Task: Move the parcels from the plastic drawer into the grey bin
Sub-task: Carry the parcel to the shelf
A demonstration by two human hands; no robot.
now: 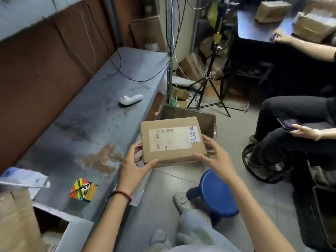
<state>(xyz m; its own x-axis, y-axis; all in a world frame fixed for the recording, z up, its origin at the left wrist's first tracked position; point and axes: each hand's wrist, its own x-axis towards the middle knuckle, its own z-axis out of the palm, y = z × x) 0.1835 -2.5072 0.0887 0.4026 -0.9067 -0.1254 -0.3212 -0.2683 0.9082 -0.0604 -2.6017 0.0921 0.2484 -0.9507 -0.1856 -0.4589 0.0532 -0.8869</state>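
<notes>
Head view: both hands clamp the parcel (172, 140), left hand (133, 167) on its near-left corner, right hand (217, 157) on the near-right. It hangs beyond the fingers, over the grey bin's (209, 118) near rim. Looks light and stiff, so edge grips should do. Flat brown cardboard, white shipping label, small handwritten sticker.

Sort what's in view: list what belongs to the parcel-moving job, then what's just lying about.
Job:
- brown cardboard parcel with white label
- left hand and right hand, gripping it
- open grey bin, behind the parcel

Lying about:
- colourful small box
- white object on the blue-grey bench
- round blue stool
- black tripod
</notes>
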